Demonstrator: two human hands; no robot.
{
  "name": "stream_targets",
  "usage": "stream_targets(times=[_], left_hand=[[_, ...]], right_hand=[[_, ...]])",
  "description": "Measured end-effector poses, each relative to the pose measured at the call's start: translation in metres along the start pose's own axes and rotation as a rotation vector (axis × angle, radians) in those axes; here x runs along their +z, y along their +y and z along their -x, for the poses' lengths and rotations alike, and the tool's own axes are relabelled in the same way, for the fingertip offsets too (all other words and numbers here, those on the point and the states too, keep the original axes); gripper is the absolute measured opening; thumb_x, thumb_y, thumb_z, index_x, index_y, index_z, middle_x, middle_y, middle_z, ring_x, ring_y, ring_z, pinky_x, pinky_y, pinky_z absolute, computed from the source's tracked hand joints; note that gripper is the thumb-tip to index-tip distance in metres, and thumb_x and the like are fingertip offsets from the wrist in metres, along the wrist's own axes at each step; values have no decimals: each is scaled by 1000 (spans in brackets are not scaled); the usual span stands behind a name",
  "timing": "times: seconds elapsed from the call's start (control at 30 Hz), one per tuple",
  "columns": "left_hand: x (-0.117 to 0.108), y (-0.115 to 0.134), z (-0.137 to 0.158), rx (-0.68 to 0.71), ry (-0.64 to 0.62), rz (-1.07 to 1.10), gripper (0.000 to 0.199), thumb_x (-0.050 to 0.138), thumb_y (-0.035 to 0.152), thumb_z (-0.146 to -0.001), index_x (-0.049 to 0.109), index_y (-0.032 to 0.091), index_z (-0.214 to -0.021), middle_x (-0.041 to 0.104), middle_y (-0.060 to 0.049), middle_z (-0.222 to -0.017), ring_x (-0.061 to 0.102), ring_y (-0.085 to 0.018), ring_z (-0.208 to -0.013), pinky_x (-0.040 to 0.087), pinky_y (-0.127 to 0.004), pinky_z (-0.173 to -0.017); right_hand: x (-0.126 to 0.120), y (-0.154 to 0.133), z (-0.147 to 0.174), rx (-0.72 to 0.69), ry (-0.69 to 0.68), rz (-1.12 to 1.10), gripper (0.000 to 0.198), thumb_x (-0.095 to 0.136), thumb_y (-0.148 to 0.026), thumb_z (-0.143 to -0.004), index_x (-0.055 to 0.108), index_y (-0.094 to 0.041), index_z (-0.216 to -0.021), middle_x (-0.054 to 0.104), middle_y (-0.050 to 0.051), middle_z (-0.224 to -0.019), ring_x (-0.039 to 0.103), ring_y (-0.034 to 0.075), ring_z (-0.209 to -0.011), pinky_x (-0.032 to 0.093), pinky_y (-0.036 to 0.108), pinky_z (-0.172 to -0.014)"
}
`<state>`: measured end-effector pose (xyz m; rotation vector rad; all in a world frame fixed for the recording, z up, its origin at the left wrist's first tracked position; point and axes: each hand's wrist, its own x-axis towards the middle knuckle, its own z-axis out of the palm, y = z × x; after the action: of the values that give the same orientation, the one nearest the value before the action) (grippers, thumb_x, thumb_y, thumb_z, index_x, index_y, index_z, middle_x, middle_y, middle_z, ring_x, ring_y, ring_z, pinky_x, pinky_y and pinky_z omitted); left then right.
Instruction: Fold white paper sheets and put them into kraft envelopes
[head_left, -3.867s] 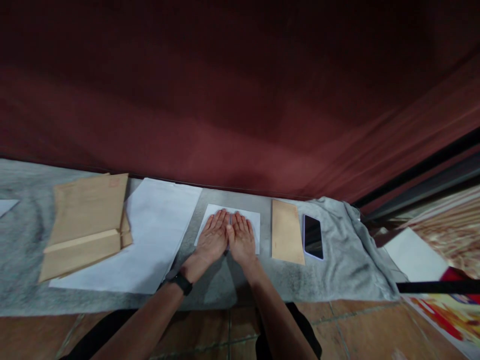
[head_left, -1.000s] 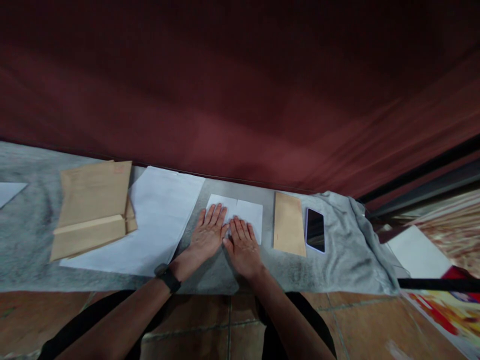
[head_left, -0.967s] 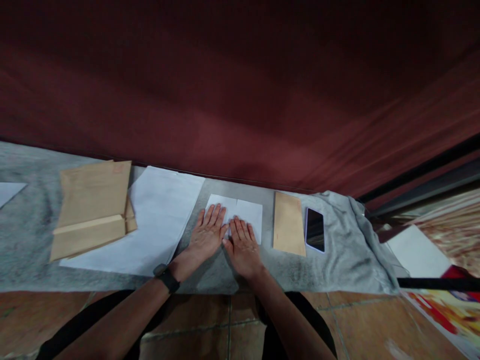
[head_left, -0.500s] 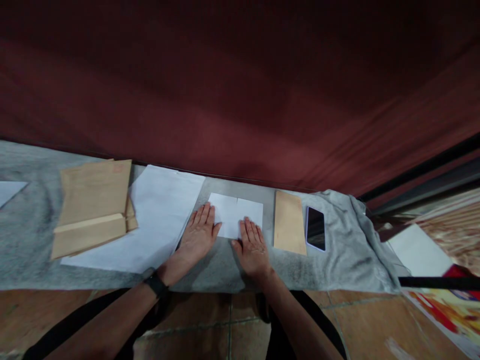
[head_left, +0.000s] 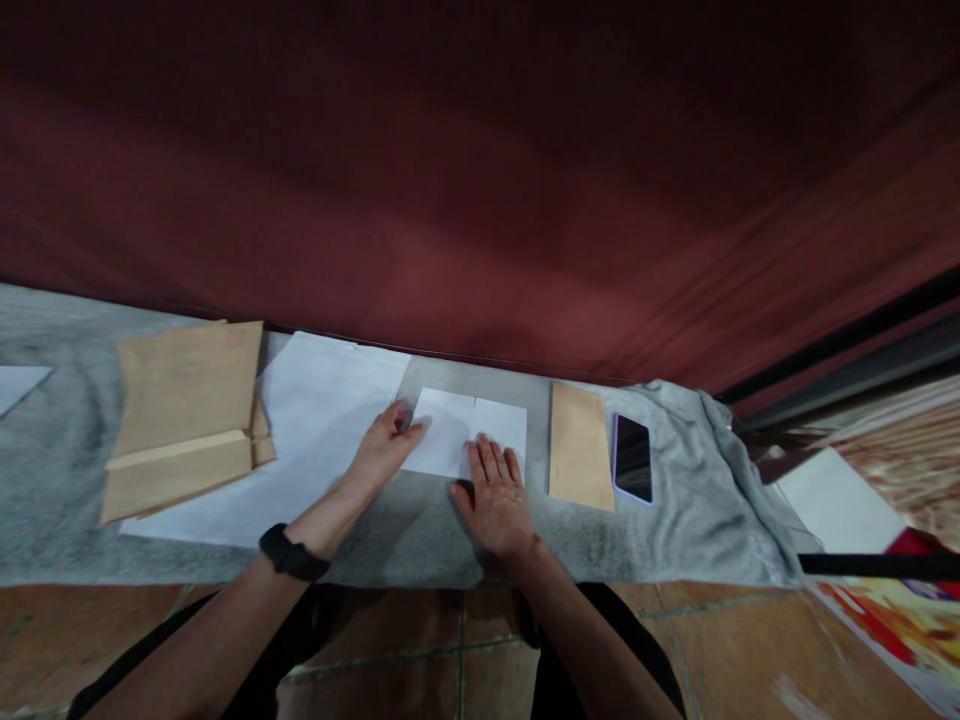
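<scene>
A folded white sheet of paper (head_left: 448, 425) lies on the grey cloth, with a fold or edge line running down its middle. My right hand (head_left: 501, 495) rests flat on its lower right part, fingers stretched out. At the sheet's left edge is my left hand (head_left: 384, 445), its fingers curled and the thumb apart from them, the thumb tip over the paper. To the right lies a brown envelope (head_left: 580, 447). Larger white sheets (head_left: 322, 420) lie left of my left hand, partly under a stack of brown envelopes (head_left: 191, 385).
A phone (head_left: 632, 458) lies right of the single envelope. The grey cloth (head_left: 697, 500) is wrinkled at its right end. A dark red curtain-like surface (head_left: 450, 200) rises behind. A corner of white paper (head_left: 19, 385) shows at far left. Below is a tiled floor (head_left: 405, 650).
My left hand has lifted off the folded sheet and moved left to its edge, its fingers curling. My right hand has slid slightly left and stays flat on the paper.
</scene>
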<state>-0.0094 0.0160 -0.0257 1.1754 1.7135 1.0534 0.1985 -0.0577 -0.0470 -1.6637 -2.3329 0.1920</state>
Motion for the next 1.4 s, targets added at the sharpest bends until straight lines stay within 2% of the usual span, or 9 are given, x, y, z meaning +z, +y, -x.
stream_targets(times=[0.23, 0.47, 0.6, 0.7, 0.83, 1.0, 1.17, 1.33, 1.4], left_hand=[[-10, 18, -6, -289, -22, 238, 51, 82, 38, -54, 69, 16, -98, 69, 1, -71, 62, -17, -65, 41, -27, -61], [-1, 24, 2, -175, -188, 382, 28, 80, 34, -51, 69, 18, -70, 66, 3, -60, 57, -14, -55, 40, -25, -54], [3, 34, 9, -173, -303, 566, 30, 83, 36, -61, 72, 18, -82, 73, -2, -75, 66, -15, -66, 50, -26, -63], [4, 39, 11, -156, -412, 636, 39, 73, 48, -78, 74, 17, -101, 76, -12, -109, 72, -22, -97, 57, -32, -80], [9, 36, 15, -210, -250, 568, 50, 71, 40, -83, 64, 20, -128, 66, -13, -137, 66, -25, -120, 57, -35, -92], [21, 32, 30, -269, -461, 699, 57, 81, 39, -74, 67, 18, -125, 73, -13, -125, 71, -27, -110, 59, -38, -90], [24, 28, 35, -260, -443, 677, 60, 89, 33, -58, 71, 14, -112, 79, -11, -103, 74, -28, -93, 58, -37, -80], [5, 19, 12, -123, -350, 418, 82, 87, 31, -53, 62, 15, -129, 76, -3, -93, 71, -25, -85, 53, -34, -78], [-5, 15, 3, -125, -423, 317, 83, 83, 30, -54, 59, 15, -132, 74, -1, -88, 69, -23, -80, 51, -33, -75]], right_hand=[[-2, -9, -9, 19, -11, 11, 63, 47, -44, -103, 39, -13, -158, 39, 18, -162, 38, 35, -150, 24, 56, -124], [-5, -16, -13, 35, -4, 10, 60, 50, -39, -102, 43, -13, -155, 43, 16, -160, 46, 34, -145, 29, 54, -123], [-14, -12, -19, 90, 52, -135, 49, 42, -29, -103, 52, -13, -149, 55, 16, -152, 58, 31, -133, 41, 47, -115], [-29, 0, -27, 200, 179, -458, 45, 36, -31, -105, 62, -15, -137, 70, 14, -132, 69, 26, -115, 53, 40, -101], [-53, 16, -37, 432, 529, -1071, 41, 47, -46, -100, 69, -16, -115, 77, 9, -108, 72, 22, -100, 57, 35, -91], [-56, 21, -38, 501, 572, -1597, 40, 60, -40, -91, 62, -19, -126, 76, 7, -114, 71, 22, -111, 56, 39, -99], [-38, 23, -30, 568, 453, -1711, 39, 69, -36, -83, 65, -22, -118, 77, 6, -114, 72, 23, -107, 58, 40, -95], [-30, 36, -20, 659, 467, -1698, 39, 80, -35, -71, 67, -23, -105, 76, 2, -103, 73, 18, -89, 58, 30, -77], [-25, 43, -16, 689, 476, -1597, 42, 77, -37, -72, 65, -24, -110, 74, 2, -106, 72, 18, -90, 58, 31, -76]])
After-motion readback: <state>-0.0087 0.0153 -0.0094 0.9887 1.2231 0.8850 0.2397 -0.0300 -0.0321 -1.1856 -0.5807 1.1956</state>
